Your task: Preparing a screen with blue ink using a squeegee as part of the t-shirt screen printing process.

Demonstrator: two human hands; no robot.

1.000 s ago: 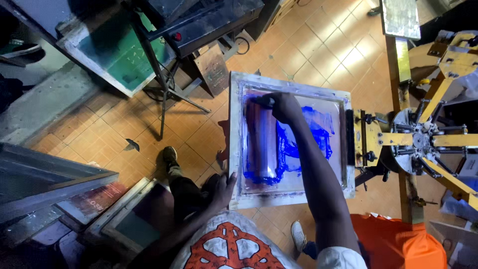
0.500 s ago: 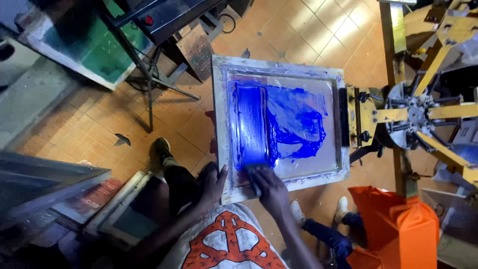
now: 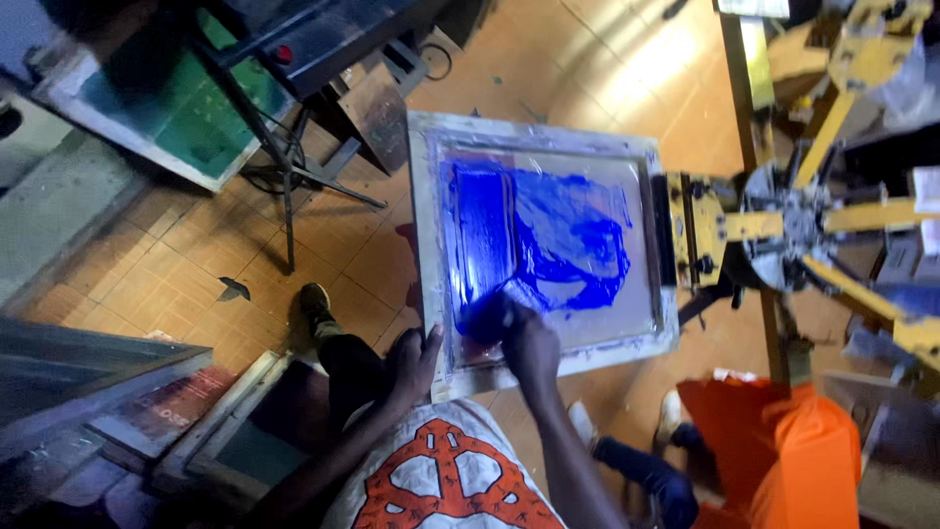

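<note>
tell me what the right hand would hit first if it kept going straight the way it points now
The right hand points up the printing screen, so it would probably first run over the blue ink on the mesh, then reach the frame's far edge; depth is unclear.

Printing screen (image 3: 541, 137): pale rectangular frame lying flat, its mesh smeared with wet blue ink (image 3: 548, 240), thickest toward 9 o'clock. Squeegee (image 3: 487, 318): ink-coated, near the frame's 6 o'clock edge, mostly hidden.

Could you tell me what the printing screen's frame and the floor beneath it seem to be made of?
The screen frame looks like pale wood or painted metal, dull and ink-stained; the finish leaves that open. The floor seems to be orange-brown ceramic tile: square grout lines and a glossy glare near the top.
</note>
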